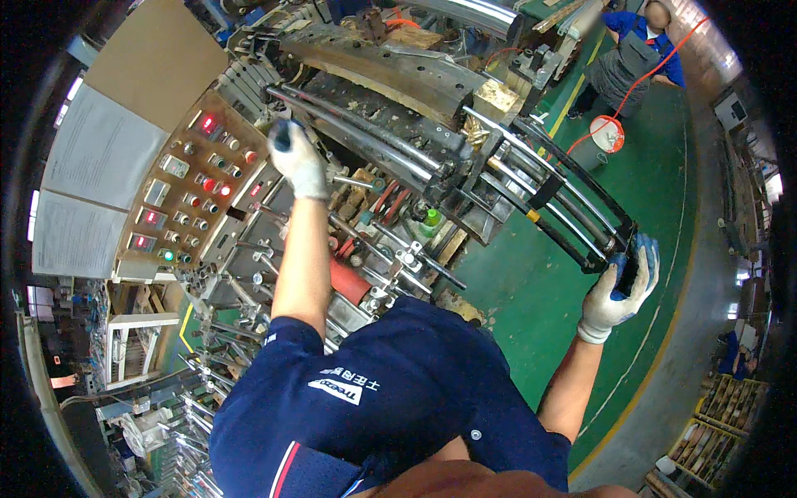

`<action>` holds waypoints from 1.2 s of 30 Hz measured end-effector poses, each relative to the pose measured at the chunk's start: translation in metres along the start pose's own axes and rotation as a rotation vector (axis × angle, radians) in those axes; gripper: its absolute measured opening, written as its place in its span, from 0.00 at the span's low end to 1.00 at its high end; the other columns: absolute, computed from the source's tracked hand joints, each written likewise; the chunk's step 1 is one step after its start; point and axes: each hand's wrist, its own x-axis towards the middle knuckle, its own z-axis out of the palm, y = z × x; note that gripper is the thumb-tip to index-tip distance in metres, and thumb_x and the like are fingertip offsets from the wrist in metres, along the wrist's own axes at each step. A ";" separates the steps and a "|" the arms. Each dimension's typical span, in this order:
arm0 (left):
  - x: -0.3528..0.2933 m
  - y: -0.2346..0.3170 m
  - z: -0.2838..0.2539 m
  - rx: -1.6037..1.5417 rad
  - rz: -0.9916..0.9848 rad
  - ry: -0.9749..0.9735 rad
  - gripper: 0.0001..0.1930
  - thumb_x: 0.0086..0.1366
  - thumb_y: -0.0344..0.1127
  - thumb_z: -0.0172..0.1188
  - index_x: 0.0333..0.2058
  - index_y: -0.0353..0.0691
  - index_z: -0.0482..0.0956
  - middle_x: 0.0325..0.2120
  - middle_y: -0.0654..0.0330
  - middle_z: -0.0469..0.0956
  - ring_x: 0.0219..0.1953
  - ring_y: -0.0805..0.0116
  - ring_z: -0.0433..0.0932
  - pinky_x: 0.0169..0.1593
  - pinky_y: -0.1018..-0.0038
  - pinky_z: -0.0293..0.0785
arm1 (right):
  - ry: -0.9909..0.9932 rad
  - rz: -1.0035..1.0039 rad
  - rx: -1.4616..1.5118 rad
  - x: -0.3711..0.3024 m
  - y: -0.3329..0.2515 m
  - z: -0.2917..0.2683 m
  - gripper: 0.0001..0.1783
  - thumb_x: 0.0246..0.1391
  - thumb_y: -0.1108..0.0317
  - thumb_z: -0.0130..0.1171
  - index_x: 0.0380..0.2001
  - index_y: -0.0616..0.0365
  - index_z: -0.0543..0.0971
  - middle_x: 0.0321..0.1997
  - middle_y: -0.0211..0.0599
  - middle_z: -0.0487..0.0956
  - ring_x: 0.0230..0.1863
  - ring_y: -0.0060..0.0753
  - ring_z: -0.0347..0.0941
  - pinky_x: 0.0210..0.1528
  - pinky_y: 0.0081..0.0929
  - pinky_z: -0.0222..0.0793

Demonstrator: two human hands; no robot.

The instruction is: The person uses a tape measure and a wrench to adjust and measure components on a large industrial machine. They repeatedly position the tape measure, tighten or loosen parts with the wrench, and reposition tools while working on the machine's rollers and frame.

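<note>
My left hand (298, 162), in a white glove with dark blue coating, is raised beside the machine, near the end of a long steel rod (365, 133). Its fingers curl inward, and what they hold, if anything, is hidden. Out to the right, my right hand (627, 290) wears a matching glove. Thumb and fingers curve around the outer end of a rod frame (548, 195), made of parallel bright and black bars joined by end pieces. The frame sticks out from the machine bed (378, 95); brass-coloured pieces (474, 132) sit near its inner end.
A control panel (187, 195) with lit buttons and displays stands left, with paper sheets (95, 145) beside it. Below the machine are rods, clamps, a red cylinder (349, 280) and a green bottle (432, 217). A co-worker (643, 54) is near a white bucket (607, 134) and orange hose.
</note>
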 end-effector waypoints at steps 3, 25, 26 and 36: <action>-0.046 -0.033 -0.012 0.108 -0.093 -0.331 0.19 0.65 0.31 0.69 0.53 0.31 0.80 0.46 0.56 0.85 0.47 0.68 0.82 0.55 0.72 0.77 | 0.011 0.003 0.001 -0.002 0.003 0.002 0.26 0.54 0.69 0.61 0.57 0.65 0.77 0.62 0.52 0.76 0.68 0.57 0.67 0.73 0.49 0.58; 0.002 -0.109 0.053 0.787 0.585 -0.746 0.14 0.66 0.45 0.67 0.41 0.39 0.86 0.34 0.55 0.86 0.38 0.55 0.84 0.45 0.63 0.80 | 0.031 -0.032 -0.050 0.008 0.004 0.000 0.26 0.47 0.70 0.64 0.54 0.60 0.81 0.58 0.48 0.79 0.65 0.60 0.69 0.71 0.54 0.60; 0.006 -0.116 0.042 0.621 0.351 -0.730 0.11 0.65 0.40 0.67 0.39 0.39 0.85 0.34 0.55 0.85 0.37 0.57 0.83 0.44 0.64 0.79 | 0.020 -0.027 -0.034 0.008 0.000 0.003 0.26 0.48 0.70 0.64 0.54 0.60 0.81 0.58 0.48 0.79 0.65 0.60 0.69 0.71 0.54 0.60; -0.045 -0.026 -0.017 -0.011 -0.140 -0.160 0.11 0.64 0.27 0.67 0.45 0.31 0.84 0.39 0.61 0.85 0.37 0.72 0.81 0.46 0.74 0.78 | 0.016 -0.019 0.009 -0.002 -0.001 0.002 0.27 0.51 0.77 0.57 0.57 0.63 0.77 0.62 0.51 0.76 0.69 0.57 0.66 0.73 0.52 0.58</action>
